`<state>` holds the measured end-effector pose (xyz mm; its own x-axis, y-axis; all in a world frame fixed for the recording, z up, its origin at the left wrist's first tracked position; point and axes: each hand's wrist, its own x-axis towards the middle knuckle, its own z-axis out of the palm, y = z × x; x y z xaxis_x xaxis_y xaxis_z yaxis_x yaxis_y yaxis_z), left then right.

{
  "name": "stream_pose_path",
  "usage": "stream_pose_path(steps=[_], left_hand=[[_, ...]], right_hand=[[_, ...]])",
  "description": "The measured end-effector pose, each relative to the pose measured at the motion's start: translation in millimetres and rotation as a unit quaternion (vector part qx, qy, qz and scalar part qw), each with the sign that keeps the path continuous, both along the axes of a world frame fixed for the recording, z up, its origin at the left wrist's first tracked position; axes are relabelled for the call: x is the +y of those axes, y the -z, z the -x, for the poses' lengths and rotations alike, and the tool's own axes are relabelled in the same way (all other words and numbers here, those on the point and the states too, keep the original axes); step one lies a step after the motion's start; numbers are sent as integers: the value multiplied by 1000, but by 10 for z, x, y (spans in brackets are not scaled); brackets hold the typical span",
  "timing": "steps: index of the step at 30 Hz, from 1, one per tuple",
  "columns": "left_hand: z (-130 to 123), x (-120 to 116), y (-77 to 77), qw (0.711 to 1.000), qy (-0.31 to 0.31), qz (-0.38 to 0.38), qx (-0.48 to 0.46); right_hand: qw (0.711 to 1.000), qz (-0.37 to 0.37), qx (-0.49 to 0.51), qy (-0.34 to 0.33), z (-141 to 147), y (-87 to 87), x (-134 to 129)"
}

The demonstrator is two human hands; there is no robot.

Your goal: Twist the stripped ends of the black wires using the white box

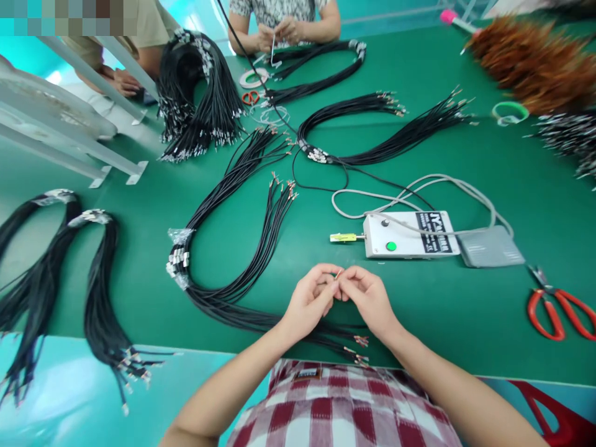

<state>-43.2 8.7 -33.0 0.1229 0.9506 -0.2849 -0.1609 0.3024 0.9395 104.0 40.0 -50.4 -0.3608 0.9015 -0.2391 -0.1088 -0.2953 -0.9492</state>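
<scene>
My left hand (311,299) and my right hand (367,299) meet fingertip to fingertip over the green table (433,323). Both pinch a small copper-coloured wire end (338,274) between them. A bundle of black cables (223,298) curves from the left and passes below my hands, with stripped ends showing near my right wrist. Clear wrap and pale connectors (179,257) hold the bend of that bundle. Just beyond my hands lies a white box (395,233) with a green button and a yellow-green tip (343,238) pointing left.
Red-handled cutters (554,304) lie right, beside a grey pedal (491,247). More black cable bundles lie left (100,267) and ahead (372,146). A metal frame (69,143) stands at left. Two people sit across the table. A brown feather duster (531,62) is far right.
</scene>
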Motion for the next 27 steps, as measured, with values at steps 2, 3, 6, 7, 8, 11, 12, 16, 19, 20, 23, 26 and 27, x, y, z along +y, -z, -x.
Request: stream_pose_path(steps=[2, 3, 6, 7, 8, 11, 12, 16, 19, 20, 23, 26, 27], left_hand=[[-71, 8, 11, 999, -34, -8, 38], [-107, 19, 26, 997, -50, -17, 59], [-187, 68, 92, 989, -90, -48, 103], [-198, 82, 116, 988, -97, -54, 110], [-200, 92, 137, 987, -102, -56, 115], [-176, 91, 182, 981, -111, -59, 144], [-165, 84, 190, 979, -113, -65, 159], [-136, 72, 204, 973, -104, -112, 172], [-117, 101, 213, 982, -88, -120, 117], [-111, 115, 217, 985, -80, -118, 97], [-115, 145, 234, 989, -74, -107, 68], [-155, 148, 250, 990, -103, -72, 66], [-171, 144, 252, 990, -114, -50, 67]], right_hand=[[999, -34, -28, 12, -23, 57, -14], [998, -50, -41, 20, -35, 85, -20], [995, -78, -54, 35, -57, 142, -29], [994, -83, -57, 35, -59, 150, -30], [994, -87, -60, 33, -58, 152, -29], [993, -95, -68, 24, -43, 143, -23], [993, -98, -68, 23, -37, 140, -21], [992, -103, -66, 28, -22, 164, -21], [994, -86, -59, 35, -16, 202, -21], [995, -80, -56, 37, -14, 212, -20], [994, -87, -56, 41, -8, 221, -22], [992, -97, -66, 43, -6, 210, -29], [992, -95, -69, 43, -6, 207, -31]])
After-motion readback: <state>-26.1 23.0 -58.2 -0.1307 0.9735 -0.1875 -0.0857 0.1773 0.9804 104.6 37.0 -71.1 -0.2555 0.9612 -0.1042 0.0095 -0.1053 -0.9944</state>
